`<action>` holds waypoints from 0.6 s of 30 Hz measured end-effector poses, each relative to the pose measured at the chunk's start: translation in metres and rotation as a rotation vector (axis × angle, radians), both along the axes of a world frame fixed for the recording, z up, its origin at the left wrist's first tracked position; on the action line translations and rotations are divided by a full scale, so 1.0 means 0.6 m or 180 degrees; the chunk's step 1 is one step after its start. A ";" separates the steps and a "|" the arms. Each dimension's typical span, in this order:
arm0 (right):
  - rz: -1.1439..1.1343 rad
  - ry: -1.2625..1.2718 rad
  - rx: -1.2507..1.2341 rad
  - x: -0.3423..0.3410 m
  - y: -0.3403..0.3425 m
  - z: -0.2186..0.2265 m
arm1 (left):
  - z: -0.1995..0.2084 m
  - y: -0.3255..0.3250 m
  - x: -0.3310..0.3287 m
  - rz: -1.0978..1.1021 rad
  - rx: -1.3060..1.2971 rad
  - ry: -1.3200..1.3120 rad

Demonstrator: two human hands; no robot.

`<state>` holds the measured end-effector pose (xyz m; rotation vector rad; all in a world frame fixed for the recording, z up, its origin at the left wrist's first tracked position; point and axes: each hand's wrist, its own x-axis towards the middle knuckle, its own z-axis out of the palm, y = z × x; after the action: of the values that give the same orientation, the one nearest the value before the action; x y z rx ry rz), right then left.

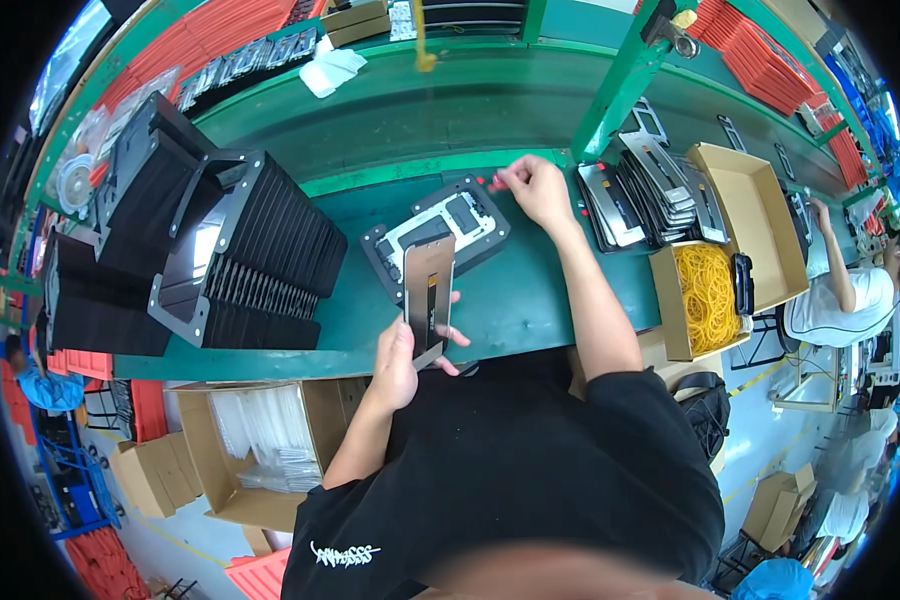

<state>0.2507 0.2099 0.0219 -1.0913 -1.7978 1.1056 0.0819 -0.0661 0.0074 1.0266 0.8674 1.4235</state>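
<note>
My left hand (pixel 398 368) grips a phone screen panel (pixel 430 300), held tilted above the bench, its coppery back with a black and orange strip showing. Behind the panel, a black fixture (pixel 485 243) lies on the green bench, with a silver phone frame (pixel 420 222) set in it; the panel hides part of both. At the fixture's far right corner, the fingers of my right hand (pixel 538 190) are pinched together beside small red bits (pixel 492 184). Whether one of these bits is between the fingertips is too small to tell.
Tall stacks of black fixtures (pixel 280 225) stand at the left. Several phone panels (pixel 660 185) are piled at the right, beside a carton (pixel 760 220) and a box of yellow rubber bands (pixel 708 295). A green post (pixel 620 85) rises at the back. Another person (pixel 838 300) works far right.
</note>
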 end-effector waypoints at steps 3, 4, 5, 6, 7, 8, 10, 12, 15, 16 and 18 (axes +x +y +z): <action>0.0056 0.0549 0.0199 0.007 -0.011 -0.018 | 0.015 -0.004 -0.002 0.0116 -0.0212 -0.0100; 0.0115 0.0738 0.0250 0.003 -0.022 -0.019 | 0.018 -0.006 -0.004 0.0169 -0.0209 -0.0097; 0.0171 0.0930 0.0297 -0.001 -0.029 -0.016 | 0.022 -0.004 -0.008 0.0177 -0.0251 -0.0370; 0.0201 0.1114 0.0343 0.001 -0.039 -0.012 | 0.025 0.001 -0.011 0.0158 -0.0292 -0.0649; 0.0243 0.1313 0.0367 -0.004 -0.056 0.000 | 0.032 0.001 -0.017 0.0160 -0.0346 -0.0917; 0.0279 0.1332 0.0339 -0.003 -0.080 0.014 | 0.040 0.004 -0.019 0.0205 -0.0360 -0.0903; 0.2010 0.1743 -0.0804 -0.010 -0.143 0.081 | 0.051 0.018 -0.024 0.0026 -0.0303 -0.1034; 0.2688 0.1254 -0.1357 -0.019 -0.164 0.109 | 0.056 0.027 -0.028 -0.0067 -0.0282 -0.1077; 0.3635 0.0322 -0.1870 -0.016 -0.149 0.106 | 0.060 0.045 -0.035 0.0092 -0.0327 -0.0629; 0.3938 -0.0108 -0.1853 -0.011 -0.134 0.101 | 0.061 0.047 -0.039 0.0093 -0.0329 -0.0598; 0.4251 -0.0522 -0.1810 -0.005 -0.106 0.097 | 0.064 0.049 -0.050 0.0243 -0.0007 -0.0033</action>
<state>0.2479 0.1464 0.0800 -0.0649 -2.4293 2.4334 0.0516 -0.0369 0.0458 0.9926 0.9089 1.4902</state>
